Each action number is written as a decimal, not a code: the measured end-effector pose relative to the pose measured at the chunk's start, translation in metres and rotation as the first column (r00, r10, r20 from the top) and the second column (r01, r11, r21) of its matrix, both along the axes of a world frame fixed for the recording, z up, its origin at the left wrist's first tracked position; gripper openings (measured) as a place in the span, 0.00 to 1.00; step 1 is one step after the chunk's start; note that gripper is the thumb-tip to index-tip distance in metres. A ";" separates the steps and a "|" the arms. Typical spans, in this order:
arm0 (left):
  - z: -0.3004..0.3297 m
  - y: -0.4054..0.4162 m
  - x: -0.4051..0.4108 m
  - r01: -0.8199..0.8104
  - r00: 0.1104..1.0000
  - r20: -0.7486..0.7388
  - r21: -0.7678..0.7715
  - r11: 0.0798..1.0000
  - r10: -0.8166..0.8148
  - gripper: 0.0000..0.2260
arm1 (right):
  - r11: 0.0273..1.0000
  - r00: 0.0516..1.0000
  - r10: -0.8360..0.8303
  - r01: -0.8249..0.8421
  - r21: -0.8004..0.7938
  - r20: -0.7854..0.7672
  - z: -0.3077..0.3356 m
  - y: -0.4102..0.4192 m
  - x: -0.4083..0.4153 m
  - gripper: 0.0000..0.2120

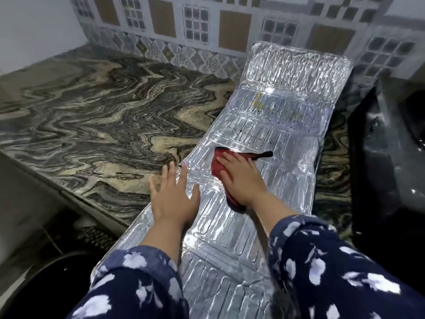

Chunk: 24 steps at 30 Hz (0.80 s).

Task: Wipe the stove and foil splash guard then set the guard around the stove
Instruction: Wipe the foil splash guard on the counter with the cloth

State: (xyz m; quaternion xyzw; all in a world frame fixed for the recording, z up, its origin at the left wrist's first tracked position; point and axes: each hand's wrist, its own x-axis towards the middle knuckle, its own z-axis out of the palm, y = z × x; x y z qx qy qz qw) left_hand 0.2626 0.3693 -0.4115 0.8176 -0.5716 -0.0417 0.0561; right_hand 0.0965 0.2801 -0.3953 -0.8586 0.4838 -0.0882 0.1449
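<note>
The foil splash guard (271, 116) lies unfolded and flat along the marble counter, its far panel bent up against the tiled wall. Yellow and dark stains mark its upper panels. My right hand (241, 178) presses flat on a red cloth (218, 161) in the middle of the guard. My left hand (172, 194) rests with fingers spread on the guard's left edge, partly on the counter. The black stove (391, 139) sits at the right edge of the view, only partly visible.
The marble counter (92, 116) stretches to the left of the guard, bounded by the tiled backsplash (195, 31). The counter's front edge runs diagonally at lower left. A dark round vessel (46, 284) sits below the counter at bottom left.
</note>
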 end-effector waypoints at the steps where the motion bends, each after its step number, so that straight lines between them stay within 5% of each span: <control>1: -0.001 -0.001 0.000 0.002 1.000 0.002 0.002 1.000 -0.002 0.30 | 0.999 0.999 -0.050 0.050 0.001 0.000 0.000 -0.002 -0.012 0.23; 9: -0.001 -0.002 0.001 0.010 1.000 0.010 -0.002 1.000 -0.010 0.31 | 0.937 0.936 -0.349 0.348 -0.020 -0.050 -0.003 0.003 -0.073 0.23; 17: 0.019 -0.015 -0.013 0.104 0.979 0.165 0.091 0.990 -0.118 0.27 | 0.959 0.955 -0.283 0.284 -0.008 -0.090 -0.003 0.016 -0.065 0.24; 24: 0.016 -0.070 -0.045 0.103 0.994 -0.038 0.095 0.990 -0.099 0.31 | 0.946 0.944 -0.322 0.324 0.013 -0.066 0.000 0.011 -0.067 0.25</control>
